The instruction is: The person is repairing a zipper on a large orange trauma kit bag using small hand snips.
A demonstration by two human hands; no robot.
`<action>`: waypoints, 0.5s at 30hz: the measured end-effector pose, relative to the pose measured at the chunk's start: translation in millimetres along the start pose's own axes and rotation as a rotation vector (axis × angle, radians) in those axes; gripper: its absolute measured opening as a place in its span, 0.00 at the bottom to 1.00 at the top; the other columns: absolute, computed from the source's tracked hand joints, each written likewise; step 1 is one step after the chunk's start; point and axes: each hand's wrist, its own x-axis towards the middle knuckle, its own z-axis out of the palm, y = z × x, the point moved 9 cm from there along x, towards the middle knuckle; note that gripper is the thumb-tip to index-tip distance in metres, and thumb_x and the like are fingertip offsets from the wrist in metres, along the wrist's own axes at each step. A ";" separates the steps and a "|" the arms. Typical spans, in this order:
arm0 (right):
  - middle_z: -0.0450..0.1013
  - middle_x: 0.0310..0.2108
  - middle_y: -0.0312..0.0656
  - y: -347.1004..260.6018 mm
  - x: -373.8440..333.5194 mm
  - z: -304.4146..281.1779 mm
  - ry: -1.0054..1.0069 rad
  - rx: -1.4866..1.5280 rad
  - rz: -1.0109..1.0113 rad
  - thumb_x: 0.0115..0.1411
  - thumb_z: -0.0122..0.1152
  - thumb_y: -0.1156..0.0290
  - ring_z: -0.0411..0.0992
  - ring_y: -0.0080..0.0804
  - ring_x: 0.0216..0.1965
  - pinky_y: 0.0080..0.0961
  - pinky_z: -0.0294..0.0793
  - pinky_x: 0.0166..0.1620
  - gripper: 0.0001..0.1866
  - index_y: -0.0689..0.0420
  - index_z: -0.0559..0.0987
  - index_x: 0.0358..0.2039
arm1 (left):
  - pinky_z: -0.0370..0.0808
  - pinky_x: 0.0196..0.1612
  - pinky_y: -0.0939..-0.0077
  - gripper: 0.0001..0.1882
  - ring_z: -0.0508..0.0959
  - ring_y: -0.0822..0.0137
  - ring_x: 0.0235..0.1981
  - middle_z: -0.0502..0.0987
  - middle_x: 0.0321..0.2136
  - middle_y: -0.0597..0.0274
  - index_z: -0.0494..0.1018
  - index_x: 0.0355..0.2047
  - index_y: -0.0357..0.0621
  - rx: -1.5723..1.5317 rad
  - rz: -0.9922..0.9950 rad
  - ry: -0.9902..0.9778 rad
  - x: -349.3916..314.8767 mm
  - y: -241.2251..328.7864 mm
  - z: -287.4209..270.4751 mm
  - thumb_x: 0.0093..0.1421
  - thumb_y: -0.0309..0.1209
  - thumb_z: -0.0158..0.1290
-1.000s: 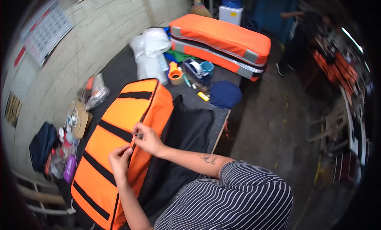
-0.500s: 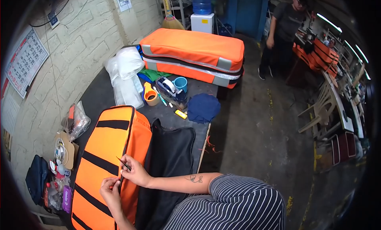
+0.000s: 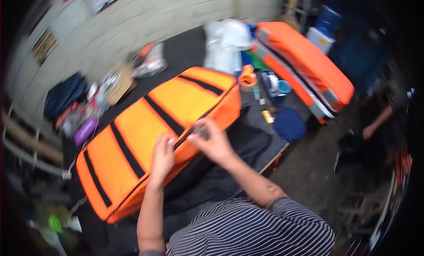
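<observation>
An orange bag point(image 3: 145, 132) with black straps across its top and black trim along its edge lies slantwise on the table before me. My left hand point(image 3: 163, 156) is at the near trimmed edge, its thumb and fingers pinched together against the bag. Just to the right, my right hand point(image 3: 210, 140) is closed around a small dark pointed tool point(image 3: 202, 132), which looks like thread snips. Motion blur hides its tip and the exact spot it touches. Black fabric point(image 3: 238, 141) lies beside the bag's near side.
A second orange bag point(image 3: 304, 64) stands at the far right, by clear plastic wrapping point(image 3: 227, 39). Between the bags sit a tape dispenser point(image 3: 270, 83), a blue mug point(image 3: 284, 87) and dark blue cloth point(image 3: 289, 124). Bagged items point(image 3: 84, 112) line the wall; a person point(image 3: 375, 123) stands right.
My view has swung left, so the bag now lies more crosswise in the picture. Both hands remain at its trimmed edge, the tool still in my right hand.
</observation>
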 end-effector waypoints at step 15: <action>0.70 0.24 0.41 -78.4 -1.6 10.9 -0.095 -0.824 -0.345 0.47 0.70 0.68 0.72 0.41 0.28 0.35 0.72 0.32 0.10 0.58 0.80 0.28 | 0.71 0.37 0.62 0.08 0.75 0.50 0.32 0.74 0.29 0.48 0.67 0.32 0.35 -0.136 -0.222 0.024 -5.2 4.8 -1.5 0.65 0.28 0.45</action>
